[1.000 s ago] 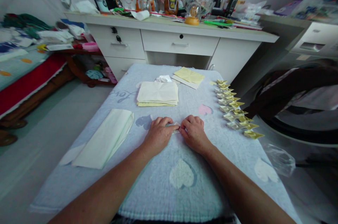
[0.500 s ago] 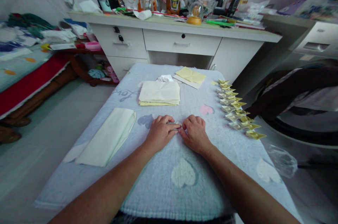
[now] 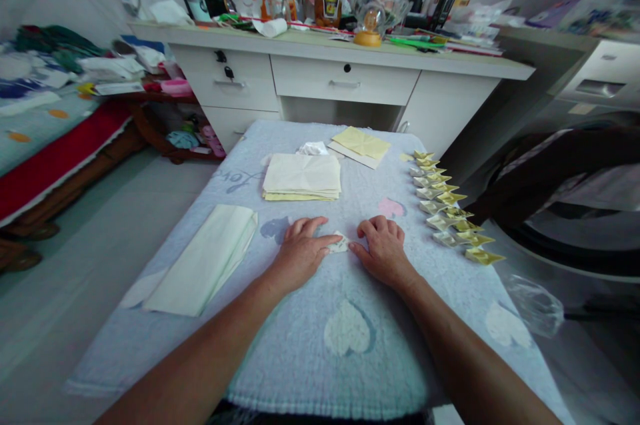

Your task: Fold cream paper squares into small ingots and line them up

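A small piece of folded paper (image 3: 340, 244), whitish, lies on the cloth between my two hands. My left hand (image 3: 303, 251) has its thumb and index finger on the left end of the paper, the other fingers stretched out above. My right hand (image 3: 383, 249) is at the other end, its thumb tip by the paper's right edge and its fingers bent and apart. Folded paper boats (image 3: 440, 197), yellow and whitish, stand in rows on the right side. Beyond my hands sits a stack of creased paper sheets (image 3: 303, 175).
A long folded pile of pale paper (image 3: 205, 261) lies at the left. Yellow sheets (image 3: 361, 142) and a crumpled white piece (image 3: 313, 149) are at the far side. A cluttered white desk (image 3: 345, 58) stands behind the cloth-covered table (image 3: 280, 358); a washing machine (image 3: 595, 85) stands to the right.
My right hand has moved right, away from my left hand, and its fingers have parted. The folded paper, mostly covered before, now shows between the hands.
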### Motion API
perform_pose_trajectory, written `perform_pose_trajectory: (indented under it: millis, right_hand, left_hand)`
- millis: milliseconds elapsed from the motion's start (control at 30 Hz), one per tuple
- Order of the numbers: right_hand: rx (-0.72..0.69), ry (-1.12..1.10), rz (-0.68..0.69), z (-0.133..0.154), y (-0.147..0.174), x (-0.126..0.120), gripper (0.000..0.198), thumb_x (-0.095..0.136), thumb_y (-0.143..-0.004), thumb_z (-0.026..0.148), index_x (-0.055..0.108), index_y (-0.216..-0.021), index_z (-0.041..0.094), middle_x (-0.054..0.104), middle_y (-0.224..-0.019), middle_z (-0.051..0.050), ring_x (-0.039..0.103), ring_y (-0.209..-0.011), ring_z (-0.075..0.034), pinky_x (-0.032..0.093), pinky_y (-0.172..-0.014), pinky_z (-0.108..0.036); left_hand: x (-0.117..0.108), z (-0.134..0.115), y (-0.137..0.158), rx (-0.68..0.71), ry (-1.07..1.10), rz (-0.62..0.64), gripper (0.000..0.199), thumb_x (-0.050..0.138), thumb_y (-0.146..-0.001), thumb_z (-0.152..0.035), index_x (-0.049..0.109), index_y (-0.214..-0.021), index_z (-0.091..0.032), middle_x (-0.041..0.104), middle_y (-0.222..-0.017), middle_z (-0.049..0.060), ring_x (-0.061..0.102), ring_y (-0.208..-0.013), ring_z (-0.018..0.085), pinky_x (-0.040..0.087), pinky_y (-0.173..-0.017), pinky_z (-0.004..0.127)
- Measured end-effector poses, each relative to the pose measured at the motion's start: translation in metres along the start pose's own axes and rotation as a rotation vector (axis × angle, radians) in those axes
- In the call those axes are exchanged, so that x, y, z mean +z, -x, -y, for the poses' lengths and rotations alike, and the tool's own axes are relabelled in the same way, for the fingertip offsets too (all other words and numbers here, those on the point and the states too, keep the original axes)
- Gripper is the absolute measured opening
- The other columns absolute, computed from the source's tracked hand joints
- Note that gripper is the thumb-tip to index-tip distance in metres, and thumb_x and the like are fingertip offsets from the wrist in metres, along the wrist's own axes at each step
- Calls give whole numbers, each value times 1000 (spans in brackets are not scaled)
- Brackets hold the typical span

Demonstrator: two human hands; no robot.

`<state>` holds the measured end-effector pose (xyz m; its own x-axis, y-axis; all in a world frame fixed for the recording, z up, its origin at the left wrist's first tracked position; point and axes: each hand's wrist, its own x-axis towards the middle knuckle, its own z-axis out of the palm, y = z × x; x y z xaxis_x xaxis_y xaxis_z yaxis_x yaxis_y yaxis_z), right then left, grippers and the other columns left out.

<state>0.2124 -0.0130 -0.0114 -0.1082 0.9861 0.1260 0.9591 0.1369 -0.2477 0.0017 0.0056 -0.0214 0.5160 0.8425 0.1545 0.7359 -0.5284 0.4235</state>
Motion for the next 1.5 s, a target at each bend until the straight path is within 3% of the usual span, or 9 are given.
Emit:
perform_pose_trajectory:
  millis: [367,467,600,900,1067,1300,1367,1433,1500]
  right_hand:
    - [-6,-71,-27,-10,1,-4,20,62,-82,35,60,-96,21,53,-105,-8,44,-97,-27,32,-86,-42]
    - [-114,-179,-69,-3,3,-7,16,60,-82,24,58,-97,19,53,-107,-8,44,-101,-25,32,-88,-38]
    - [-271,-260,7,8,4,-8,21,62,-83,23,60,-103,21,56,-105,-5,45,-101,-23,32,-88,-36]
    - [-303,-250,30,8,-1,-2,15,60,-89,24,66,-103,22,64,-101,-5,51,-96,-21,33,-87,-35]
    - [-339,-272,-29,6,-5,0,18,52,-95,26,69,-98,21,65,-91,-5,54,-88,-19,37,-82,-33]
    - [-270,-359,-143,13,-4,-2,19,47,-93,20,64,-84,18,61,-81,-6,54,-80,-19,43,-74,-30]
    - [-255,-459,-144,17,-2,-5,18,47,-93,21,62,-85,18,60,-80,-5,55,-77,-17,43,-71,-28]
    - [-237,-581,-114,20,1,-7,17,47,-92,22,61,-84,19,60,-79,-3,55,-74,-15,42,-68,-26]
    - [-221,-698,-72,22,3,-10,17,47,-92,24,60,-82,19,58,-76,-1,54,-71,-14,41,-66,-25]
  left_hand:
    - [-6,7,4,39,-86,103,57,44,-91,-14,47,-131,-54,40,-146,1,37,-124,29,30,-99,53]
    - [-6,7,4,72,-81,84,58,44,-89,-10,50,-131,-50,42,-145,2,38,-124,29,31,-99,50]
    - [-5,7,5,97,-72,59,59,45,-87,-7,53,-129,-47,46,-143,1,39,-124,27,32,-100,48]
    - [-18,9,-1,103,211,-10,50,42,-85,-8,59,-126,-29,62,-123,3,49,-115,21,37,-102,41]
    - [-22,2,0,119,376,-30,49,51,-79,-12,56,-127,-20,61,-124,7,53,-116,22,41,-103,39]
    - [-7,-11,-1,-132,540,-137,55,63,-78,-21,47,-131,-21,63,-108,5,59,-74,13,49,-78,30]
    - [-5,-12,-3,-166,611,-118,46,63,-79,-23,52,-124,-19,64,-94,1,57,-70,12,46,-71,26]
    - [-5,-12,-3,-175,661,-79,24,60,-82,-28,61,-103,-17,60,-79,-1,54,-68,12,42,-64,23]
    - [-6,-11,-4,-186,694,-51,18,56,-85,-34,60,-83,-16,54,-70,-3,50,-66,12,38,-60,22]
